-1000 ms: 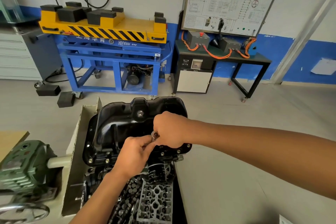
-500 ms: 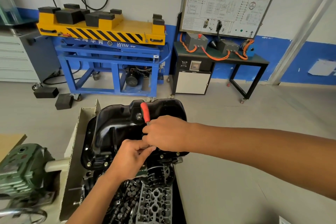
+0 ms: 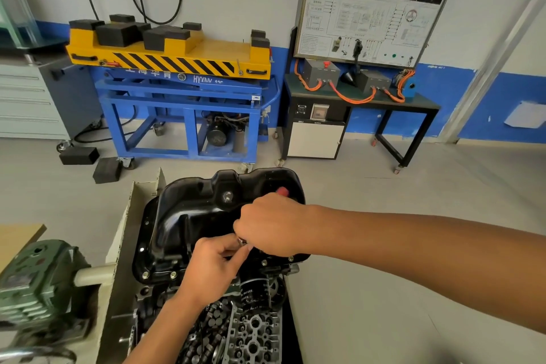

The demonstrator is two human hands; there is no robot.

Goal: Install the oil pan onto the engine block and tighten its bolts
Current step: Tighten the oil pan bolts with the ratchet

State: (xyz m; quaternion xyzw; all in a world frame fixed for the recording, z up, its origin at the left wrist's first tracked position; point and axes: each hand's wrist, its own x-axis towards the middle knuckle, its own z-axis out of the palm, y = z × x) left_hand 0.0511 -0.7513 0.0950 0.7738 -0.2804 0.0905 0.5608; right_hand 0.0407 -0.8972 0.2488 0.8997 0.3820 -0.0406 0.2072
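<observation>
tightening a bolt on the near edge of the oil pan (image 3: 189,216), seated on the engine (image 3: 254,334): right hand (image 3: 271,227) grips the red-handled wrench (image 3: 282,191), left hand (image 3: 212,269) pinches its head steady; next, likely a swing of the handle.

The glossy black oil pan (image 3: 183,216) sits sump-up on the engine (image 3: 254,331), low in view toward 6 o'clock, with its flange flat against the engine. Bolts (image 3: 172,275) sit in the flange holes along the pan's 7 o'clock edge, and its drain plug (image 3: 227,195) shows at 12 o'clock. A wrench (image 3: 282,191) crosses the pan's right side, its red handle tip at 1 o'clock.
</observation>
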